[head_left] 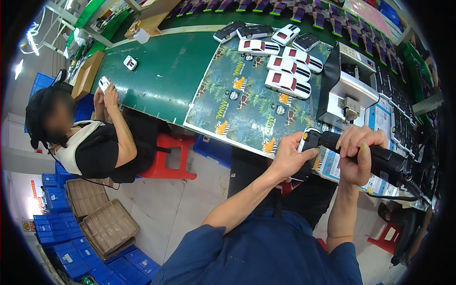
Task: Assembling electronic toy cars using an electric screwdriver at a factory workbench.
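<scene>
Two hands meet on my feed just over the table's near edge, and both are occupied. My left hand [289, 159] pinches a toy car [310, 137] between thumb and fingers, its dark face toward the tool. My right hand [358, 154] wraps firmly around a black electric screwdriver [385, 164], whose nose comes right up to that dark face; the bit is hidden, so I cannot tell whether it bites.

As I judge it, this piece is midway: the driver is at it, so I would not count it done. Beyond the grip, a patterned sheet [251, 114] covers this part of the green table [166, 78]. Toward its far edge lie five white cars [287, 84] with red windows, and three dark ones [255, 31]; whether those are upturned or simply black, I cannot say. Nor can I tell which of the eight are finished.

Right of the cars stands a black-and-white machine [354, 92], and past it, dark parts [401, 123] line the table's right side. Over at the left, a co-worker [90, 137] holds a white piece [103, 84], with another white part [130, 62] lying near.
</scene>
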Demonstrator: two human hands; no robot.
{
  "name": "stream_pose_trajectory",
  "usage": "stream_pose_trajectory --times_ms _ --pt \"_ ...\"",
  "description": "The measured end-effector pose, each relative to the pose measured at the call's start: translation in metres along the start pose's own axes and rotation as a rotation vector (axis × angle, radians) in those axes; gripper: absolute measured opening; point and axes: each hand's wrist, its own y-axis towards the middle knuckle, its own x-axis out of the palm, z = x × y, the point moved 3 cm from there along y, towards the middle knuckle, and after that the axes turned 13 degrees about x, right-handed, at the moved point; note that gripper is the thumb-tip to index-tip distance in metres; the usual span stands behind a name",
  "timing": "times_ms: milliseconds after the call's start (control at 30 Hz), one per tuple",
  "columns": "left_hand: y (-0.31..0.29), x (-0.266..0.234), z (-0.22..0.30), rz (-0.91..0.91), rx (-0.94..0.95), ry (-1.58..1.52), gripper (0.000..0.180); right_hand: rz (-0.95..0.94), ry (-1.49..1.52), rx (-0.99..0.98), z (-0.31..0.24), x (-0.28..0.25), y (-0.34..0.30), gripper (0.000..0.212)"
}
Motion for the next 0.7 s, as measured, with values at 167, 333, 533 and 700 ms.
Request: stream_pose_trajectory --times_ms 167,333,533,700 --pt "-0.009 -0.012 0.011 0.111 -0.119 -0.174 0.025 0.049 0.196 -0.117 -0.026 -0.009 0.004 0.011" --pt "-0.012 -0.018 0.015 0.105 -0.189 -0.664 0.069 0.205 0.017 -0.248 -0.052 -0.05 0.035 0.01" --pt "-0.012 -0.024 0.003 0.095 -0.192 -0.624 0.084 0.324 -0.113 -0.153 -0.027 -0.044 0.045 0.015" --pt "-0.008 -0.017 0.001 0.079 -0.202 -0.618 0.082 0.352 -0.167 -0.13 -0.022 -0.043 0.044 0.015"
